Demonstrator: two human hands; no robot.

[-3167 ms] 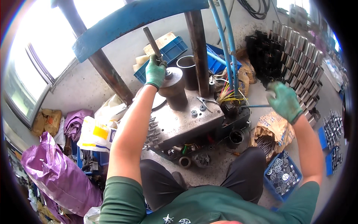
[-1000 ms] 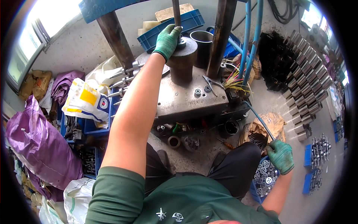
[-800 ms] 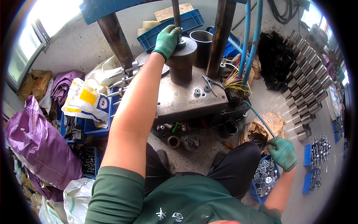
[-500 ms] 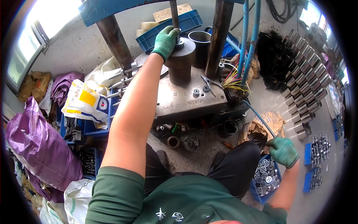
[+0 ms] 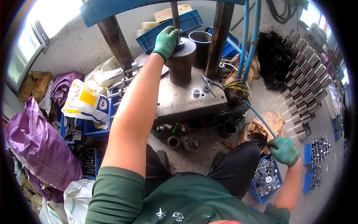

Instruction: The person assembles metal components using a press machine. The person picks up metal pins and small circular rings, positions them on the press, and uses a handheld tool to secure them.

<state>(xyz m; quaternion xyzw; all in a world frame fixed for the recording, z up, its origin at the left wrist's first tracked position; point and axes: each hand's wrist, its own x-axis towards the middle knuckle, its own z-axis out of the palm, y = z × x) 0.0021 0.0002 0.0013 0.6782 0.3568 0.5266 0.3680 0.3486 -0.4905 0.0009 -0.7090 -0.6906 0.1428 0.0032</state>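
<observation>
A worker seated at a small press reaches out with both gloved hands. The left hand (image 5: 166, 40), in a green glove, is stretched forward and curled over the top of a dark steel cylinder (image 5: 180, 63) that stands upright on the press's grey metal plate (image 5: 186, 99); the fingers wrap around a small part at the foot of the vertical rod (image 5: 175, 14) that comes down onto the cylinder's top, though the glove hides what exactly is pinched there. The right hand (image 5: 284, 151), also in a green glove, hangs low at the worker's side, loosely curled just above a blue tray of small round metal parts (image 5: 265, 176) on the floor (whether it holds one of them cannot be told from this angle). A thin blue hose (image 5: 260, 120) runs from the press base toward that hand. Two rusty columns (image 5: 115, 41) rise from the plate to a blue crossbeam (image 5: 123, 8), and a pair of blue pipes (image 5: 249, 37) drops beside the right column. Behind the cylinder stands an open metal can (image 5: 200, 42), with a blue crate (image 5: 168, 27) beyond it. Rows of grey metal tubes (image 5: 305, 89) line the floor to the right; purple sacks (image 5: 37, 145) and a white and yellow bag (image 5: 86, 102) are heaped to the left.
</observation>
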